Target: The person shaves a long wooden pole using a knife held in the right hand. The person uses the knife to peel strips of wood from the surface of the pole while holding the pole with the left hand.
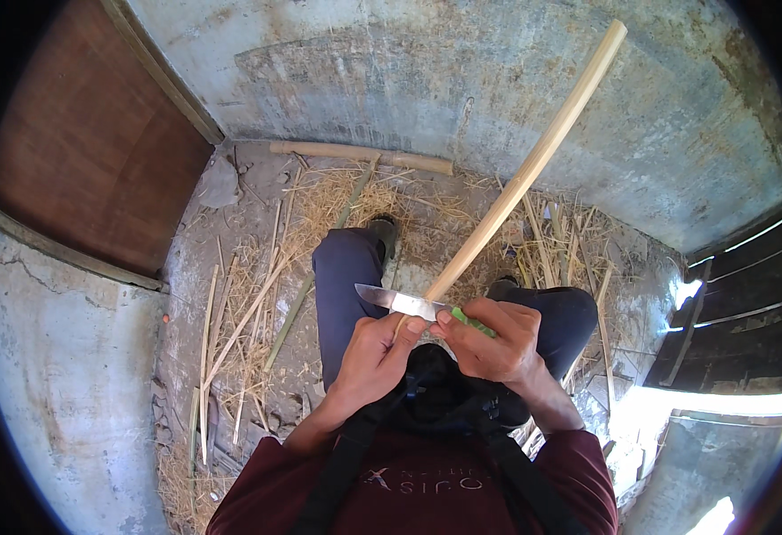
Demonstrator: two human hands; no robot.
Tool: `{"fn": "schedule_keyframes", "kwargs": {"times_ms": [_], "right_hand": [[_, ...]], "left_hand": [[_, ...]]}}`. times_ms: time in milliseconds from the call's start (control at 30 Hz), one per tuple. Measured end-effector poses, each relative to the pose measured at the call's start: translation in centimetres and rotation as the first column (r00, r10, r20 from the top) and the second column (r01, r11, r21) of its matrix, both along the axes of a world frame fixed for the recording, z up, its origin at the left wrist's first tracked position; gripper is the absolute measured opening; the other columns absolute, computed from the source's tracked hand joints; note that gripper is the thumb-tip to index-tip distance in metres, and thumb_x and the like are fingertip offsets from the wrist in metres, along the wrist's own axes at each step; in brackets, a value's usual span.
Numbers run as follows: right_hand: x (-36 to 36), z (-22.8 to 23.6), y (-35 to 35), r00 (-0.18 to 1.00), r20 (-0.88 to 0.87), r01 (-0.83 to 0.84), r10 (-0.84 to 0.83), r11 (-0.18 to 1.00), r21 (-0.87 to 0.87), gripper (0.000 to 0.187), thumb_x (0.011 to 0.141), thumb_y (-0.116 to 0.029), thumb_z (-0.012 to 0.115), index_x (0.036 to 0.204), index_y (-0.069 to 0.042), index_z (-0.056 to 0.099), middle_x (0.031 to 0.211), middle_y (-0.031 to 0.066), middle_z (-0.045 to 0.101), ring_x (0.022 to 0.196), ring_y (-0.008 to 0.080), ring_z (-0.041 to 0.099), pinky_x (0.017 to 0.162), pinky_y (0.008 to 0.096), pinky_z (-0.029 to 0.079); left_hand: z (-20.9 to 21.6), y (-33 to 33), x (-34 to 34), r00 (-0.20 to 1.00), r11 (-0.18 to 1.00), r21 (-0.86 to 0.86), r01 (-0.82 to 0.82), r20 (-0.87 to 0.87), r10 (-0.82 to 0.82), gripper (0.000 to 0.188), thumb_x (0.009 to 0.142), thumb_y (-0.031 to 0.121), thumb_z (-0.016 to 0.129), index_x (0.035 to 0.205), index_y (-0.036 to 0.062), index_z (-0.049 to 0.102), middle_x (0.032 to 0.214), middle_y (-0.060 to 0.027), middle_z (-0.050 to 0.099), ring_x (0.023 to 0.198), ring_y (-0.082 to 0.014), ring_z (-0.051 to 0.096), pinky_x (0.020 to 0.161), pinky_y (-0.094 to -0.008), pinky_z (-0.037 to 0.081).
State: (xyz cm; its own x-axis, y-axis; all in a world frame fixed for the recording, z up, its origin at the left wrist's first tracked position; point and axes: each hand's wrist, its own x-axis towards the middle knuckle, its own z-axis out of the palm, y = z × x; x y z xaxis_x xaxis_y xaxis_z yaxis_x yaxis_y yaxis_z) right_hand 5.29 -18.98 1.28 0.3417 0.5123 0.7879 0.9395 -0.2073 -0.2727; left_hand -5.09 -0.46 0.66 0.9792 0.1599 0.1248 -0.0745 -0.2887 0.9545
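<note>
A long pale strip, which looks like split bamboo [526, 174], slants up and to the right from between my hands. My left hand [375, 355] is closed round its near end, thumb pressed close to the blade. In my right hand [496, 337] is a knife [397, 300] with a green handle [473, 322], fingers wrapped round it. Its wide metal blade lies across the strip near my left thumb, tip toward the left. The part of the strip inside my left hand is mostly hidden.
Thin bamboo strips and shavings [257, 330] litter the floor on the left, with more strips [559, 241] on the right. A thick bamboo pole [355, 155] lies along the far wall [364, 80]. A brown door panel [97, 134] is at left, dark slats [737, 308] at right.
</note>
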Motion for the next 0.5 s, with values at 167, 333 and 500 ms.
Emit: {"fn": "schedule_keyframes", "kwargs": {"times_ms": [167,333,500], "right_hand": [[0.6,-0.4,-0.4,0.999,0.035,-0.008,0.008,1.0,0.021,0.025,0.079,-0.014,0.095,0.099,-0.014,0.08,0.074,-0.0009,0.061,0.054,0.015,0.062,0.045,0.031,0.046],[0.6,0.2,-0.9,0.999,0.036,-0.02,0.02,1.0,0.015,0.027,0.078,-0.015,0.095,0.101,-0.013,0.08,0.074,-0.0006,0.062,0.054,0.0148,0.061,0.045,0.0307,0.045],[0.7,0.2,-1.5,0.998,0.062,-0.006,0.006,1.0,0.0,0.028,0.078,-0.017,0.096,0.101,-0.013,0.08,0.074,-0.0009,0.062,0.055,0.0144,0.062,0.046,0.0301,0.045]], "left_hand": [[0.7,0.2,0.0,0.998,0.999,0.012,0.041,-0.046,-0.04,0.046,0.119,0.036,0.052,0.092,-0.0008,0.06,0.06,-0.0075,0.047,0.052,-0.019,0.045,0.053,-0.0377,0.037],[0.8,0.5,-0.4,0.994,0.995,0.051,0.089,-0.074,-0.085,0.037,0.117,0.031,0.058,0.113,-0.0022,0.073,0.064,-0.0165,0.055,0.051,-0.031,0.05,0.054,-0.0402,0.043],[0.5,0.3,-0.3,0.993,0.992,0.067,0.106,-0.066,-0.101,0.035,0.115,0.029,0.06,0.11,-0.0035,0.073,0.061,-0.0179,0.054,0.049,-0.0338,0.052,0.052,-0.0413,0.04]]}}
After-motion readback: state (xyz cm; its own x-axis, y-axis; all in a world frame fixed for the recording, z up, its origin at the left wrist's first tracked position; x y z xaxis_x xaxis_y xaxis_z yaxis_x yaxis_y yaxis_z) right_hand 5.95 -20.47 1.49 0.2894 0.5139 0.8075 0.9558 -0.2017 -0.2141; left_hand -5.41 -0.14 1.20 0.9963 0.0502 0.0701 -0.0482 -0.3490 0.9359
